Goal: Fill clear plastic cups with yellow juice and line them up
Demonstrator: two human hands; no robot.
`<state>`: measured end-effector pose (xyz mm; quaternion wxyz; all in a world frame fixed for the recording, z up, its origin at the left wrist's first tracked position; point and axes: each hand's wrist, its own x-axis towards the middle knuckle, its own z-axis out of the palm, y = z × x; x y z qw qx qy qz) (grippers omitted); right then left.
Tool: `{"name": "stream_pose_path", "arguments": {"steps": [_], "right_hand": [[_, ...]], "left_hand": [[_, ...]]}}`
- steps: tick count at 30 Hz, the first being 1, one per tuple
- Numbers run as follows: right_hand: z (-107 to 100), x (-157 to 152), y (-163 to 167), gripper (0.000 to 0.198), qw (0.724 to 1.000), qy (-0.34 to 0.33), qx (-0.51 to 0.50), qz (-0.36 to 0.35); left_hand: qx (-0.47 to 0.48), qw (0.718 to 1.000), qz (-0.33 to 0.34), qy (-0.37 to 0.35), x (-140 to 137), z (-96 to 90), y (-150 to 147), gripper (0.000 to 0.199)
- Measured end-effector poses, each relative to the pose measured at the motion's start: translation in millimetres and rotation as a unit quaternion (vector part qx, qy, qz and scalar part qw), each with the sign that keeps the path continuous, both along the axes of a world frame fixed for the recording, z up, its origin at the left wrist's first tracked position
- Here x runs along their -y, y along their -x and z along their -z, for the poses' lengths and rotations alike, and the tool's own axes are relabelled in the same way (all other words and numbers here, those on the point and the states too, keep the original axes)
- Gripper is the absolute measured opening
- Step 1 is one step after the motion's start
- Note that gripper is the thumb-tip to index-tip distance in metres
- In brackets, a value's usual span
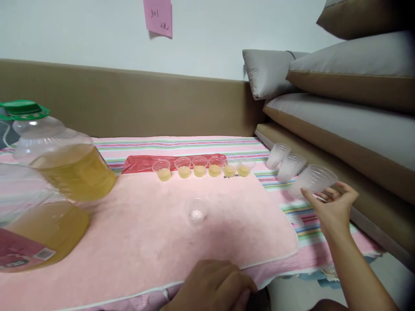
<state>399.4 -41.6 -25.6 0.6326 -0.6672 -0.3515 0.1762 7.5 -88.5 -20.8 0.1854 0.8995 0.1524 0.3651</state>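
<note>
Left hand [214, 285], one: bottom centre of the frame, fingers curled, beside a dark rounded object [262, 300]; whether it grasps anything cannot be told.

Right hand [337, 202], one: right of the frame, thumb and fingers closed on the rim end of the nearest stack of clear cups [303, 181]. Handling, as judged: pinch lightly by the outermost rim, since thin plastic likely dents and nested cups may cling; keep fingers out of the bowl and the light stack from rolling.

Cup stacks, three: right of the frame, on their sides, the middle stack [289, 168] and far stack [277, 156] untouched.

Single clear cup [197, 212], one: centre, upright on the pink mat [145, 233], no yellow liquid visible in it.

Jugs of yellow liquid, two: near jug [61, 233] at lower left, green-capped jug [81, 172] behind it.

Row of filled cups [199, 171], six: upper middle of the mat, each shallowly filled with yellow.

Red plastic sheet [139, 163], one: behind the row.

Pink note [158, 17], one: top centre, on the wall.
</note>
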Motion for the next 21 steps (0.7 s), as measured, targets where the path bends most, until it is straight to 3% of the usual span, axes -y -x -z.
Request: {"name": "stream_pose_path", "arguments": {"steps": [5, 11, 21], "right_hand": [[17.9, -2.8, -23.3, 0.093, 0.999, 0.028, 0.002, 0.039], [44.4, -21.1, -23.8, 0.11, 0.987, -0.025, 0.054, 0.148], [51.1, -27.2, -24.8, 0.12, 0.987, -0.001, 0.057, 0.15]], "left_hand": [[-0.025, 0.999, 0.017, -0.033, 4.0, 13.3, -12.7, 0.02], [-0.025, 0.997, -0.007, -0.073, 1.3, 20.4, -15.7, 0.02], [-0.014, 0.995, -0.004, -0.098, -1.9, 32.0, -17.5, 0.021]]}}
